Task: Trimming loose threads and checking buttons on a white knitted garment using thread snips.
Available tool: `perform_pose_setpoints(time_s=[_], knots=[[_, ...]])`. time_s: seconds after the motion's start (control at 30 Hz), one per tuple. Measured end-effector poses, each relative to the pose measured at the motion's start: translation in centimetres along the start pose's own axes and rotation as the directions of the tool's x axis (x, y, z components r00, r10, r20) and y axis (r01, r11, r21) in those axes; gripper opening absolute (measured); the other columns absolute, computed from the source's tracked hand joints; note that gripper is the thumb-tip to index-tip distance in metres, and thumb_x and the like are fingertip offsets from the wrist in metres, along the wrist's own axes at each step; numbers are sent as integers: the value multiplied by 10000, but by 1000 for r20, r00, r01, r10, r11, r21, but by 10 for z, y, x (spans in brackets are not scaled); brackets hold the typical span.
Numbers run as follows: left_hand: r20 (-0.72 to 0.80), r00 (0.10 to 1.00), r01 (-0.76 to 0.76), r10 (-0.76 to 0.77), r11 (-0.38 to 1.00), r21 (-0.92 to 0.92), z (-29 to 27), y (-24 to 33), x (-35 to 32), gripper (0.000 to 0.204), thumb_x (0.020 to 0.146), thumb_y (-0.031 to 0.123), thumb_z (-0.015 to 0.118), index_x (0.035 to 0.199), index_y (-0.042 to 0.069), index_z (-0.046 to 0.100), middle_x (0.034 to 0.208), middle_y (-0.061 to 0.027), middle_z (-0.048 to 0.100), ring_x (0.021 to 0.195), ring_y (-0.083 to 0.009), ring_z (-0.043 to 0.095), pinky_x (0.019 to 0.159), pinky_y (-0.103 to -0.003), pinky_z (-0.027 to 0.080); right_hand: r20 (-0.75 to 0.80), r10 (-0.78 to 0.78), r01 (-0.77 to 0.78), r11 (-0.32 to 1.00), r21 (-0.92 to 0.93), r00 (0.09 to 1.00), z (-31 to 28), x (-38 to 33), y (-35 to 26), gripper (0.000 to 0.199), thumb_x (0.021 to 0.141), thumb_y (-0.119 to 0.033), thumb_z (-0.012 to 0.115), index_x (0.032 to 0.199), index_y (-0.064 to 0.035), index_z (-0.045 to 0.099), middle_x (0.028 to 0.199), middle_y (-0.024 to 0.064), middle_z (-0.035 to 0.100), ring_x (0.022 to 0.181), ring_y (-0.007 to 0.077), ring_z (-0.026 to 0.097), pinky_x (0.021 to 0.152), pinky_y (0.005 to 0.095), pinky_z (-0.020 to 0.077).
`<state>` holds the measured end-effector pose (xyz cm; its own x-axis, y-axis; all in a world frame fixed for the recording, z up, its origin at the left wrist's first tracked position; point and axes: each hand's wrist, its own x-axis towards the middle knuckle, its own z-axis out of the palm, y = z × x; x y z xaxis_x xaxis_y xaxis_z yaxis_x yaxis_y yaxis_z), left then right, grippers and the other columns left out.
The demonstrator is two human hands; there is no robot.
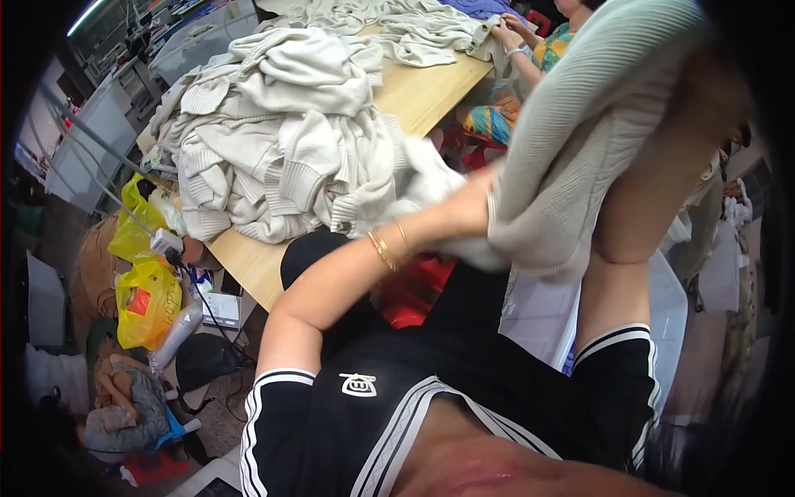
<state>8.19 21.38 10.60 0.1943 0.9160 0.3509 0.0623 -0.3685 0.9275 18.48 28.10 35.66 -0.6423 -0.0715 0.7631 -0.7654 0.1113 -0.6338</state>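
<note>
A cream ribbed knit garment (571,141), probably a sweater, is held up in front of me on the right, blurred by motion. My left hand (476,205) reaches into or behind its lower edge; the cloth covers the fingers. My right forearm rises beside the garment, and my right hand (714,103), dark and blurred near the rim of the view, grips its upper part. Just left of my left hand lies a big heap of similar cream knit garments (281,149) on the wooden table (431,91).
Across the table, a co-worker's hands (507,33) handle another cream garment. Yellow plastic bags (147,302), a power strip (166,242) and cables crowd the table's left side. A pale plastic bin (538,319) stands below the raised garment, near a red seat (410,294).
</note>
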Motion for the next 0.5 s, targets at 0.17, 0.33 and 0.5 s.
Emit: perform_pose_setpoints(time_s=[0.17,0.33,0.5], knots=[[174,935,351,-309,879,-323,63,-64,-54,667,753,127,790,1344,9,505,1294,-101,602,1219,-192,536,1040,-336,413,-843,105,-394,909,-134,528,-107,-112,58,195,920,-266,654,945,-73,666,769,-2,640,617,87,575,564,228,459],[148,732,623,-665,567,-539,8,-27,-60,530,725,79,777,1212,-17,591,1109,-90,667,1047,-181,618,944,-323,475,-890,417,-742,653,153,184,-135,-295,147,213,901,-336,679,840,-140,623,648,-88,518,478,20,419,389,208,208],[-47,645,762,-763,646,-38,-82,48,16,372,830,311,696,1073,29,721,1110,-63,685,1025,-149,595,991,-298,410,-932,338,-922,388,16,126,-105,-421,212,360,925,-324,671,881,33,689,730,-34,578,699,65,497,641,250,409]])
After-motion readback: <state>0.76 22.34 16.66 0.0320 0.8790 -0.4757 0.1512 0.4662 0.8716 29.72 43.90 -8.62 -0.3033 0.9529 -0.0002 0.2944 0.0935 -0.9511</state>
